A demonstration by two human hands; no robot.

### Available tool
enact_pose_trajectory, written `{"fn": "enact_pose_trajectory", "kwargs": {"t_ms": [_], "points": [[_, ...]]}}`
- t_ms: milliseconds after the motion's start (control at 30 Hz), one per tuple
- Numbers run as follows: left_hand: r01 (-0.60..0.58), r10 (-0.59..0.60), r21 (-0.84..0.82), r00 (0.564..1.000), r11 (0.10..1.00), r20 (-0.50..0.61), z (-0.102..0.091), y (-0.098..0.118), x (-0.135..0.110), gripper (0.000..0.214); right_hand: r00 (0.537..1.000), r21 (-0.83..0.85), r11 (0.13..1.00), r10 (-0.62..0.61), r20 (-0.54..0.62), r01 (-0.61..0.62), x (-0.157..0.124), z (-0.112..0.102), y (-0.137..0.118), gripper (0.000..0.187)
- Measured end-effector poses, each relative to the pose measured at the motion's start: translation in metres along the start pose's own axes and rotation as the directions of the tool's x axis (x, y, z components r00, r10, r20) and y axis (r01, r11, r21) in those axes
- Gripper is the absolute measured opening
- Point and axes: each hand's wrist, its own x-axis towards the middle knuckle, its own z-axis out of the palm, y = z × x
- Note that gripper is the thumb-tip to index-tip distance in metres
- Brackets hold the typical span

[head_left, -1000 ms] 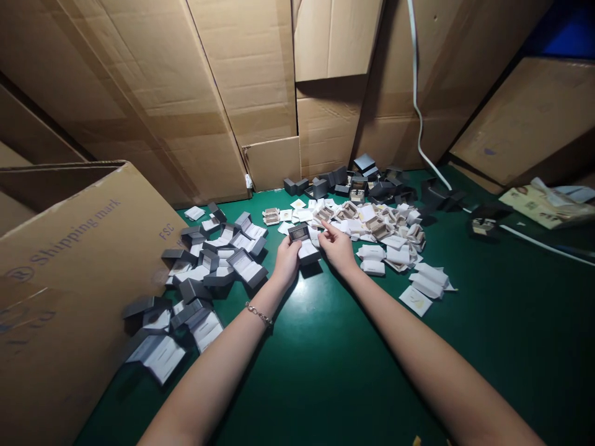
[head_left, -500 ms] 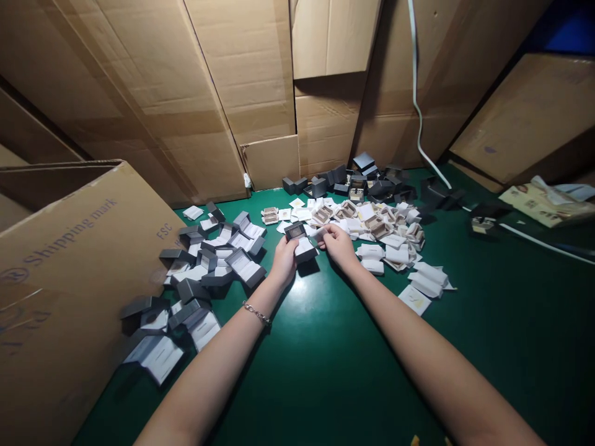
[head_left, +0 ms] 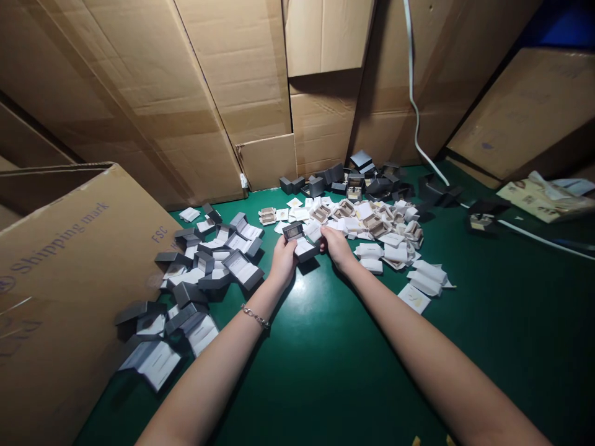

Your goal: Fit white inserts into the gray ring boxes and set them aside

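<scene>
My left hand (head_left: pixel 284 257) is wrapped round a small black hinged box (head_left: pixel 307 249), its lid standing open and a white insert inside. Close to the box's right side, my right hand (head_left: pixel 335 246) pinches a small white paper piece (head_left: pixel 314 231), partly hidden by the fingers. Behind both hands spreads a heap of white and brown paper inserts (head_left: pixel 374 224). Several open black boxes with white linings (head_left: pixel 242 271) lie to the left of my left hand.
More black boxes (head_left: pixel 334 176) are piled at the back of the green table (head_left: pixel 307 347). A large carton (head_left: pixel 69 279) stands at left, with stacked cartons (head_left: pixel 232 74) behind. A white cable (head_left: pixel 416 118) hangs down onto the table; a patterned packet (head_left: pixel 534 201) lies at right.
The white paper piece in my right hand has turned and now shows more of its flat face beside the box. My left hand keeps the box nearly in place. The view shifted slightly.
</scene>
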Motion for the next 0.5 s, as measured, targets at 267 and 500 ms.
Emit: {"fn": "enact_pose_trajectory", "kwargs": {"t_ms": [267,500], "points": [[0.004,-0.005,0.054,1.0,0.999,0.015,-0.0018,-0.0002,-0.0001,0.036,0.985,0.034,0.997,0.057,0.162,-0.064,-0.0025,-0.0058,-0.0059,0.045],[-0.02,0.019,0.067,0.999,0.998,0.028,-0.0032,-0.003,0.0021,0.04,0.987,0.082,0.993,0.069,0.142,-0.081,-0.0009,-0.0035,-0.0056,0.041]]}}
